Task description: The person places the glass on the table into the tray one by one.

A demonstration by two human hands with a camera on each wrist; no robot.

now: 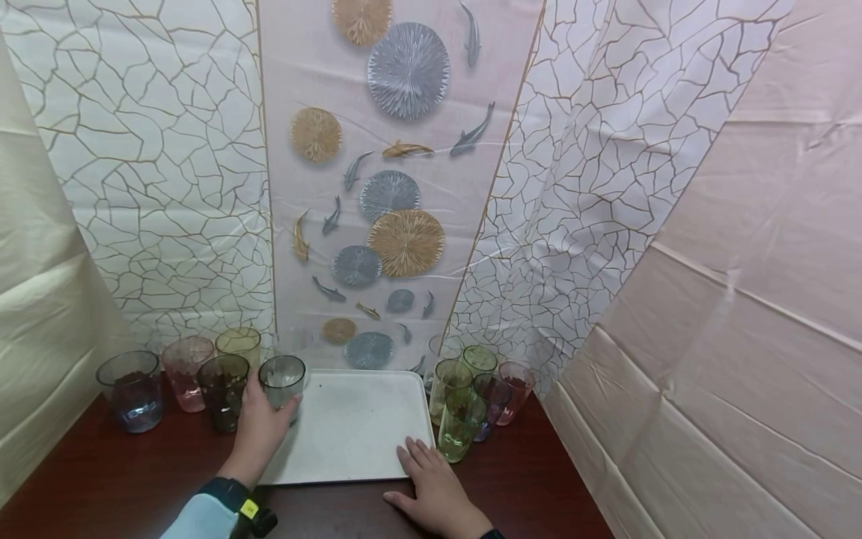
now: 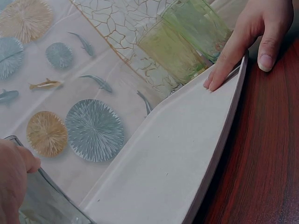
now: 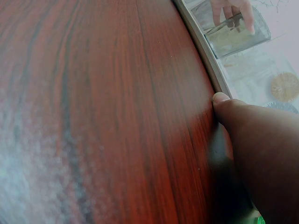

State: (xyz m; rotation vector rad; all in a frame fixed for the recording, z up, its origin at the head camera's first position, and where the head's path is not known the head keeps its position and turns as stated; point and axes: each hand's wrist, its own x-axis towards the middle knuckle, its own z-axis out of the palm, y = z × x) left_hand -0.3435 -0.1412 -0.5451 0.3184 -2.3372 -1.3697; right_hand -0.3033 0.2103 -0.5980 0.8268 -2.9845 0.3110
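My left hand [image 1: 261,427] grips a clear grey tumbler [image 1: 281,385] by its side, thumb toward me. The tumbler stands upright at the left edge of a white rectangular tray [image 1: 357,430]. In the left wrist view, the fingers are at the rim of the grey tumbler [image 2: 49,198]. My right hand [image 1: 434,486] rests at the tray's front right corner, its fingers extended over the rim. Seen from the right wrist, the right thumb [image 3: 229,105] lies at the tray's front edge.
Left of the tray stand a blue tumbler [image 1: 138,400], a pink one [image 1: 188,378], a dark brown one [image 1: 222,393] and a yellow one [image 1: 239,344]. Right of it cluster several more, including a green tumbler [image 1: 461,430], a purple one [image 1: 490,404] and a pink-red one [image 1: 516,393]. Patterned cloth [image 1: 377,187] hangs behind.
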